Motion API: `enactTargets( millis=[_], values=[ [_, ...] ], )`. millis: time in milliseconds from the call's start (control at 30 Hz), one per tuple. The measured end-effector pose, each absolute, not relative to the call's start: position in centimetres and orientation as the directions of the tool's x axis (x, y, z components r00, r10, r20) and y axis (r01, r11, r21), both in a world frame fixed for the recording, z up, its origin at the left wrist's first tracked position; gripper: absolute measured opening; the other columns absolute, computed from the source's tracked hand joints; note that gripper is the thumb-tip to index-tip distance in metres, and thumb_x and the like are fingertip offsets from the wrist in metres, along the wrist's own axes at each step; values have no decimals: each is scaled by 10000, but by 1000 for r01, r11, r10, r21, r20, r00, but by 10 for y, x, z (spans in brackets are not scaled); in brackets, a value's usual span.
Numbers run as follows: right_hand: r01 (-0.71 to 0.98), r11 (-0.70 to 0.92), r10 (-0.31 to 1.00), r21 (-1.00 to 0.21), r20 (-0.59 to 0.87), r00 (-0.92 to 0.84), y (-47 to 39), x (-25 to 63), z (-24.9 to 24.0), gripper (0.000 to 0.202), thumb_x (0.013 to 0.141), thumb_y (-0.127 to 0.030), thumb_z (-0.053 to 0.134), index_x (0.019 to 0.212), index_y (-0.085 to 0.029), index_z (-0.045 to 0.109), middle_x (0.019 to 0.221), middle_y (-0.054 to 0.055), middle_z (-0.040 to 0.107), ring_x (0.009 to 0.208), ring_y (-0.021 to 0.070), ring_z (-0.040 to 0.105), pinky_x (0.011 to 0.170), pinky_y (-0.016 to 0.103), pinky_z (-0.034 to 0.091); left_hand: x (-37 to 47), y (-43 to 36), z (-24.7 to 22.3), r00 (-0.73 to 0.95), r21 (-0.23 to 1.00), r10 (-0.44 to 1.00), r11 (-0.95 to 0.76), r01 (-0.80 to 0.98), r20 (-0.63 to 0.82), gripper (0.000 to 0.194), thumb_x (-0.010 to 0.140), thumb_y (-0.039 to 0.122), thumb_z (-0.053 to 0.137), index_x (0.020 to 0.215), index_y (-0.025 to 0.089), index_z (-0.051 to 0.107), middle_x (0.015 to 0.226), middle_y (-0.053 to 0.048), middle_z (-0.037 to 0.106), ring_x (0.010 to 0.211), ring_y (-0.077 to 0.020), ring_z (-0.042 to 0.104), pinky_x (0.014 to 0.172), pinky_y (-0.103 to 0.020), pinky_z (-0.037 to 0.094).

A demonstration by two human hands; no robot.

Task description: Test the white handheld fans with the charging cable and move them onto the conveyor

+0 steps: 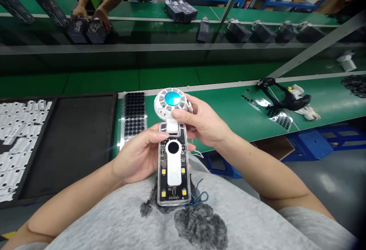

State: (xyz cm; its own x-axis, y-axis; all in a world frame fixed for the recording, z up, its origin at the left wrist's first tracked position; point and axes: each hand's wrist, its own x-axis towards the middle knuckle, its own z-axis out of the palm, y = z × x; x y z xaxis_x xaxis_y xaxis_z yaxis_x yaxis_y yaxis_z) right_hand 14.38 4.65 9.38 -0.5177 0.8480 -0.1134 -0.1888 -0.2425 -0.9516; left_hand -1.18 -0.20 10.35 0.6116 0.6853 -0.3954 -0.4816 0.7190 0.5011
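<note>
A small handheld fan (pixel 174 166) is held upright close to my body, its clear body showing a dark circuit board, a white centre strip and yellow squares. Its round white head (pixel 162 110) has a shiny blue centre. My left hand (pixel 140 152) wraps the body from the left, with the thumb on its upper edge. My right hand (pixel 203 120) grips the head from the right, thumb on the front and fingers behind, mostly hidden. A sheet of round black stickers (pixel 135 107) lies on the bench behind my left hand.
On the left, a black tray (pixel 85 128) holds many white parts (pixel 20 128). Gloves and a black strap-like item (pixel 294 99) lie right on the green bench (pixel 225 108), near more black dots. Across the line, a co-worker's hands (pixel 91 17) touch dark boxes (pixel 87 30).
</note>
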Motion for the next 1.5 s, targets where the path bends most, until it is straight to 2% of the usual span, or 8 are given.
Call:
enactTargets(
  millis=[167,533,700,833,1033,1200,1367,1500],
  values=[
    [-176,-51,970,-983,-7,-242,44,148,94,363,685,-265,747,993,-198,566,907,4,607,764,121,574,595,206,493,-10,-3,102,492,647,745,652,-395,-450,362,758,211,607,1100,172,497,1075,-93,594,989,-286,596,774,-444,535],
    [-118,25,990,-993,41,-137,42,157,95,537,626,-260,772,1088,-207,503,1063,33,596,901,162,594,778,282,513,-2,-2,92,459,755,782,583,-300,-422,445,785,298,616,1181,190,445,869,-75,650,708,-189,641,615,-298,541],
    [-201,-113,975,-973,-69,-213,58,164,89,446,651,-317,760,1015,-191,534,921,13,601,756,118,569,618,226,487,1,8,106,561,686,698,669,-287,-445,557,778,338,633,1267,213,396,927,-107,661,686,-204,662,608,-307,544],
    [-273,-223,956,-936,-155,-248,70,172,89,346,678,-375,743,889,-179,551,733,-33,544,527,54,441,393,168,306,7,12,115,613,709,701,636,-306,-365,683,732,212,687,1322,280,349,1065,-111,628,715,-208,666,597,-307,555],
    [-401,-391,893,-828,-236,-383,80,182,87,307,696,-430,721,762,-173,567,630,-45,518,476,45,409,396,172,293,19,17,122,561,802,753,546,-242,-344,728,706,125,700,1316,330,359,1338,-96,445,1134,-306,514,769,-352,553],
    [-423,-385,902,-820,-238,-360,89,190,75,304,697,-428,715,798,-171,587,670,-30,567,514,56,466,414,166,325,34,29,116,502,804,768,555,-213,-397,664,702,157,711,1271,309,405,1297,-78,484,1149,-291,501,789,-356,538],
    [-418,-261,965,-870,-222,-140,99,197,54,455,617,-328,790,991,-201,565,908,0,625,757,103,575,633,202,469,53,47,92,273,759,757,639,-126,-593,310,802,346,612,1049,175,535,941,-86,632,838,-196,634,568,-215,505],
    [-454,-488,873,-746,-423,-244,125,207,34,389,619,-457,749,791,-144,593,670,9,610,511,89,514,403,175,362,66,68,90,441,671,694,702,-240,-568,294,822,234,585,1109,195,536,1058,-102,618,1008,-252,592,736,-363,549]
  ],
)
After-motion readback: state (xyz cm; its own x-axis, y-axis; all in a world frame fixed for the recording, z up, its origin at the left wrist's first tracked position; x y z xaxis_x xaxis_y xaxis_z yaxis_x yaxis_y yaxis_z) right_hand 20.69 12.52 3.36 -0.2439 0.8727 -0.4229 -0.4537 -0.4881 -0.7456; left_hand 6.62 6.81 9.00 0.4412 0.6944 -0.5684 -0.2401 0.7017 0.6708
